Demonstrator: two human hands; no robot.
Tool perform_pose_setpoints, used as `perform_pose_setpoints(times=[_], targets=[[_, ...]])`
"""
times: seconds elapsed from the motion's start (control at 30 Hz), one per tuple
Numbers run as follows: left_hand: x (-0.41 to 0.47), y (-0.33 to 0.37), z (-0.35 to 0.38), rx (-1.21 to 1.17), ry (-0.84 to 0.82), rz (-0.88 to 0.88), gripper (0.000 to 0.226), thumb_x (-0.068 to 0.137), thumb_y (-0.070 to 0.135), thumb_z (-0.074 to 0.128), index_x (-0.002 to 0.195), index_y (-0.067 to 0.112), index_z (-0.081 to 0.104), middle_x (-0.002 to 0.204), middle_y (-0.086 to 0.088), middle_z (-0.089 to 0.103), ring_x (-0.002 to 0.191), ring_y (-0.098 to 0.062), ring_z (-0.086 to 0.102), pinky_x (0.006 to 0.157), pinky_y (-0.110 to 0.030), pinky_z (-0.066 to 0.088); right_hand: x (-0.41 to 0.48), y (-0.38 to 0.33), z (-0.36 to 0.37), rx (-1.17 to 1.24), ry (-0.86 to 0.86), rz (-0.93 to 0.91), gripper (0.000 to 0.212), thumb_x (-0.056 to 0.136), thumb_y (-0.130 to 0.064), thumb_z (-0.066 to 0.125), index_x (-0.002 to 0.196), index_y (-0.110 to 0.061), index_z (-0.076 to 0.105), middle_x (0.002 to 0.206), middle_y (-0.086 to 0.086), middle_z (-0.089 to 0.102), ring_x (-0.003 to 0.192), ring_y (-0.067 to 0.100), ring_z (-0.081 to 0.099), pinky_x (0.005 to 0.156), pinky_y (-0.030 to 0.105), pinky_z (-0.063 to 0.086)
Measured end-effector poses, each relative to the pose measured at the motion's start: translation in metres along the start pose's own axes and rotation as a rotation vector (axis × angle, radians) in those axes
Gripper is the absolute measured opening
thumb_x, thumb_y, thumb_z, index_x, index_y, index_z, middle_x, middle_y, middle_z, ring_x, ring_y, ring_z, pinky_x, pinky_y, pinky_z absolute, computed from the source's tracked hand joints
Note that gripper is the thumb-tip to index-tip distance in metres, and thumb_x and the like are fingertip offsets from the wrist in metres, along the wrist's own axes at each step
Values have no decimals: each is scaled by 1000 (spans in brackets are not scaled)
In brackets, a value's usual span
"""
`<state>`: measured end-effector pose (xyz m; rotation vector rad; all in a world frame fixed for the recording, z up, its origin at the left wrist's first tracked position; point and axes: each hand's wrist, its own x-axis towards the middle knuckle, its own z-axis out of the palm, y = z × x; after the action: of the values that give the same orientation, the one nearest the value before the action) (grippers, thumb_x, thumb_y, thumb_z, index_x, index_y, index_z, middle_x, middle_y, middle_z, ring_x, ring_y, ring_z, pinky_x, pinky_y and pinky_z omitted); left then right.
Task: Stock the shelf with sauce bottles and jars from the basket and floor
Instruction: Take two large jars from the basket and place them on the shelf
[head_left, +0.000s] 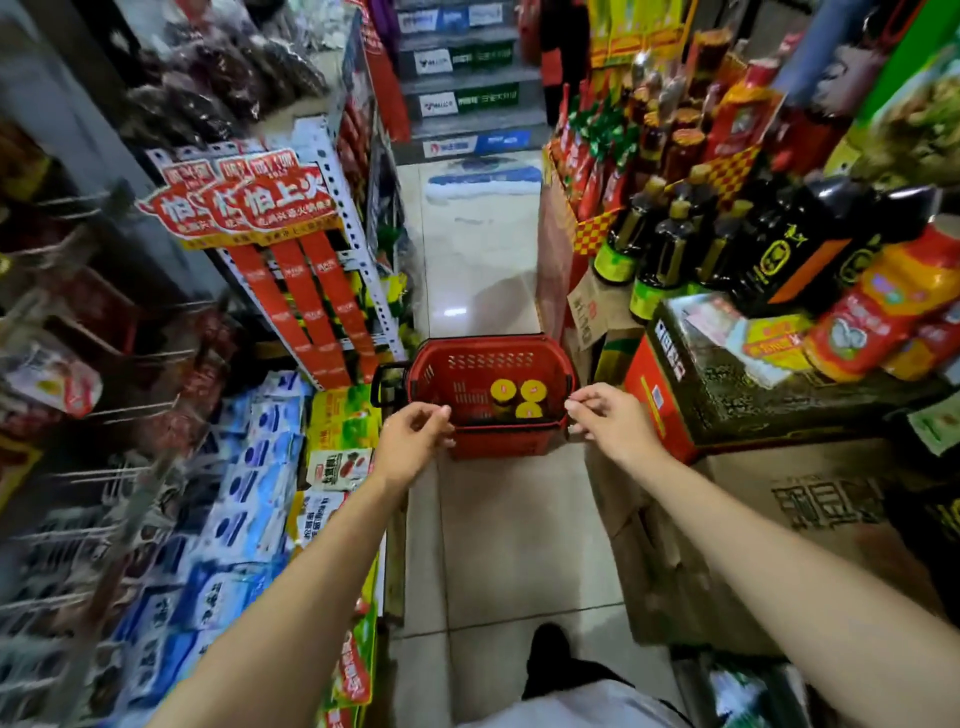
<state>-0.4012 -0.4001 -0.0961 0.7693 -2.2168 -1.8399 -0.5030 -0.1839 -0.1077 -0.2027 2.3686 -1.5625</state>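
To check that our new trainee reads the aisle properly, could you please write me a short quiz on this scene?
1. How many yellow-lidded jars show in the red basket? A) one B) three C) six
2. True or false: the left hand and the right hand both hold nothing.
3. Fill in: the basket stands on the tiled ____.
Key: 1 B; 2 true; 3 floor.
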Motion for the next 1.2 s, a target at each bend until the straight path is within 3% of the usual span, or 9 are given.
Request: perform_pose_setpoints(times=[0.17, 0.3, 0.47, 0.67, 0.77, 0.97, 1.1, 1.2], targets=[[34, 10, 4, -44, 10, -13, 11, 92, 10, 51, 88, 1, 56, 71, -10, 57, 47, 2, 58, 45, -8, 42, 48, -5, 0, -58, -13, -22, 13, 83, -21, 67, 77, -30, 60, 83, 5, 68, 71, 23, 69, 67, 34, 51], [73, 13, -1, -47, 39, -53, 15, 92, 12, 52, 78, 9, 57, 69, -7, 58, 44, 1, 58, 43, -10, 41, 88, -16, 12, -65, -29, -7, 13, 83, -21, 67, 78, -30, 59, 92, 12, 69, 69, 27, 70, 60, 29, 50], [136, 9, -14, -45, 42, -78, 20, 92, 12, 52, 73, 14, 56, 69, -5, 59, 44, 2, 57, 43, -10, 41, 143, -19, 39, -23, -49, 47, 6, 85, -14, 64, 89, -13, 60, 96, 19, 66, 61, 18, 65, 55, 22, 47], [223, 2, -29, 10, -31, -108, 18, 92, 17, 53, 75, 15, 57, 69, -2, 61, 47, 3, 58, 48, -16, 44, 208, -24, 67, -6, 24, 119, 7, 85, -16, 65, 82, -19, 60, 88, 11, 64, 57, 10, 64, 55, 20, 47], [256, 3, -31, 22, -95, -144, 16, 92, 16, 53, 77, 11, 55, 70, -3, 59, 45, 3, 57, 45, -10, 41, 231, -20, 73, 15, 62, 181, 15, 85, -16, 65, 76, -27, 58, 86, 10, 64, 64, 19, 66, 57, 22, 46], [313, -2, -14, 65, -228, -212, 15, 92, 14, 53, 77, 11, 53, 69, -4, 58, 42, 2, 56, 44, -12, 41, 256, 7, 83, 116, 121, 347, 5, 86, -5, 61, 89, -6, 58, 75, 9, 57, 42, -5, 56, 43, 8, 42], [350, -18, 5, 128, -281, -267, 16, 89, 11, 57, 73, 14, 55, 69, -6, 58, 41, 0, 57, 47, -15, 45, 280, 30, 83, 141, 96, 466, 12, 87, -8, 61, 97, -5, 56, 73, 4, 56, 41, -3, 58, 41, 12, 40], [380, -25, 16, 204, -295, -258, 13, 87, 11, 60, 75, 16, 57, 75, -5, 60, 44, -1, 60, 51, -17, 50, 301, 45, 81, 155, 90, 535, 25, 87, -12, 61, 109, -6, 52, 77, 3, 56, 52, 10, 60, 45, 15, 42]])
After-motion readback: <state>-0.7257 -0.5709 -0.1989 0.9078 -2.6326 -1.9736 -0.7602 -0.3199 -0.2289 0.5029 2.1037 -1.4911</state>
